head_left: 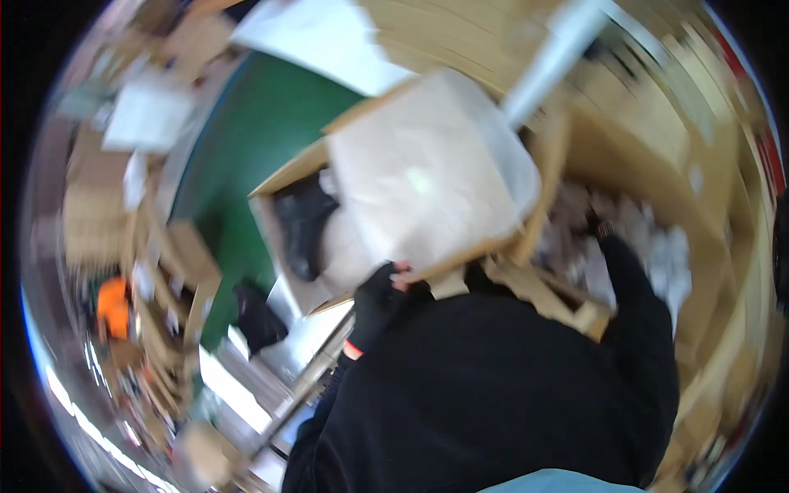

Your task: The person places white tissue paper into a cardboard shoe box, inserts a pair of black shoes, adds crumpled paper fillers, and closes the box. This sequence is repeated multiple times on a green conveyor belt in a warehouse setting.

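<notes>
An open cardboard box lies tilted on the green surface, with a black boot at its left end. A sheet of pale wrapping paper covers much of the box and spreads past its far right side. My left hand, in a black fingerless glove, is at the near edge of this box, its bare fingertips curled at the rim. On my right, my right hand reaches into a large carton among crumpled packing paper. Its fingers are dark, blurred and partly hidden there.
Another black boot rests beside the box, at the left. Several opened cardboard boxes are piled farther left, near an orange item. A white sheet lies on the green tabletop. Motion blurs much of the view.
</notes>
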Demonstrator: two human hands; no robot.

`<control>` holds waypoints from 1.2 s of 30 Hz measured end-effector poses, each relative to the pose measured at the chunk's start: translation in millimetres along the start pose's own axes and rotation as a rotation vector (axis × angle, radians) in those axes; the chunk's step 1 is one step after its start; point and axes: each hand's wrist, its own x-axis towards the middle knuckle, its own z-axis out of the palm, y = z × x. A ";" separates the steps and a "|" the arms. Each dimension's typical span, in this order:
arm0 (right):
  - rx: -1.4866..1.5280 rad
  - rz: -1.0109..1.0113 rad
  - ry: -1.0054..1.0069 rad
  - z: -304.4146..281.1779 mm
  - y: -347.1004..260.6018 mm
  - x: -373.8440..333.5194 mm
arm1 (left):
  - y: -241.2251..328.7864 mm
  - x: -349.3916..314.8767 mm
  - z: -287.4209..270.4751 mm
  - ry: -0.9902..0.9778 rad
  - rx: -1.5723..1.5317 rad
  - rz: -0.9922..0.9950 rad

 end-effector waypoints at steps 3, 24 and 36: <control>0.177 0.100 -0.249 -29.6 -1.3 100.0 | 34.5 -8.5 0.6 -0.076 -0.034 -0.274; 0.377 0.310 -0.019 -249.3 -61.5 242.5 | 4.2 -25.3 -7.5 0.084 -0.011 -0.025; 1.134 -0.264 -0.285 -480.4 -387.1 253.7 | -52.0 -56.3 -122.0 -0.003 -0.550 0.073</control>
